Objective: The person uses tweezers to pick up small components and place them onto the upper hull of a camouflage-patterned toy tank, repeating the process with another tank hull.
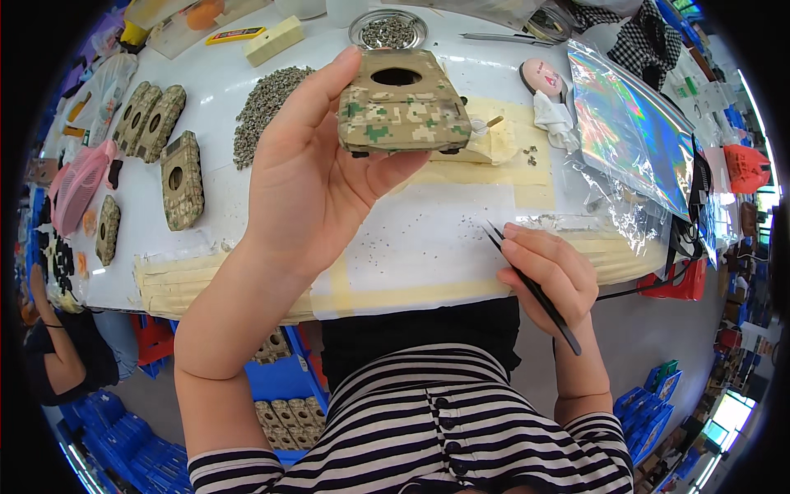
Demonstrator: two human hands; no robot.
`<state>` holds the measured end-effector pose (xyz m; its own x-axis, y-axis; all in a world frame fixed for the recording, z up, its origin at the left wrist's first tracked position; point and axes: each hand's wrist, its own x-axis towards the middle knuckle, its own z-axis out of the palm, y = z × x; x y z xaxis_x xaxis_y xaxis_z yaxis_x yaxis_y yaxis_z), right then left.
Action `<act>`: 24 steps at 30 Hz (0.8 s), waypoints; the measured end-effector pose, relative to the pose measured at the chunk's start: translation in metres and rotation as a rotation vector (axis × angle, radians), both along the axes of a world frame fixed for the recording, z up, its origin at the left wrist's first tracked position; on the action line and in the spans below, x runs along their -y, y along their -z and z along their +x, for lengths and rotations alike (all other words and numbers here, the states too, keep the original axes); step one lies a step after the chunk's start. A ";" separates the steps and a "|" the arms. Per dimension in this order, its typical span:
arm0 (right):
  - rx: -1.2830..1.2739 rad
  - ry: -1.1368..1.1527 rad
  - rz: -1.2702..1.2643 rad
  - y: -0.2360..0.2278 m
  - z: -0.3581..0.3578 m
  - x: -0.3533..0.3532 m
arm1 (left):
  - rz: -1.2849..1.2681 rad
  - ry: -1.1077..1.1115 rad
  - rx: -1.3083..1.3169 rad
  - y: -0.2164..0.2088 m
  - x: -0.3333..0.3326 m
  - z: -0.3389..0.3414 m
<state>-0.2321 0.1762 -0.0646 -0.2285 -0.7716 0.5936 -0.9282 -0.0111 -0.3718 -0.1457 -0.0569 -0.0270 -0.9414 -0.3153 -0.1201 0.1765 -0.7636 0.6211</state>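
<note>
Tan-green case (403,115) gripped in our left fingers (327,82) at twelve o'clock, tweezers (547,307) in our right fingers (539,249) at four, we're likely inspecting; next needs steadiness.

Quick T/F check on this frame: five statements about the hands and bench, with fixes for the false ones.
1. The left hand holds up a camouflage shell. True.
2. The right hand grips a screwdriver. False: it grips black tweezers.
3. The tweezers touch the shell. False: they are apart from it.
4. The round metal dish holds small grey parts. True.
5. The iridescent sheet lies left of the shell. False: it lies to the right.
</note>
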 end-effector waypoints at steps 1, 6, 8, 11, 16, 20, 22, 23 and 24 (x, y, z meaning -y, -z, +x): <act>0.016 0.022 -0.034 0.004 0.002 -0.001 | -0.006 -0.004 0.002 0.000 0.001 0.000; -0.001 -0.014 -0.053 0.008 0.002 -0.003 | -0.029 0.004 -0.006 0.002 0.004 -0.001; -0.030 -0.021 -0.052 0.009 0.001 -0.002 | -0.027 0.002 0.003 0.002 0.003 -0.001; -0.060 -0.022 -0.042 0.009 0.001 -0.002 | -0.021 -0.004 0.009 0.002 0.002 -0.001; -0.097 -0.022 -0.031 0.009 0.002 -0.001 | -0.008 -0.006 0.016 0.001 0.002 -0.001; -0.112 -0.019 -0.019 0.009 0.002 -0.001 | 0.000 0.006 0.016 0.002 0.002 -0.001; -0.121 -0.015 -0.013 0.009 0.002 -0.001 | 0.001 0.012 0.015 0.002 0.002 -0.001; -0.123 -0.014 -0.015 0.009 0.002 -0.001 | 0.000 0.015 0.016 0.002 0.003 -0.001; -0.124 -0.013 -0.017 0.009 0.002 -0.001 | -0.001 0.018 0.017 0.002 0.003 -0.001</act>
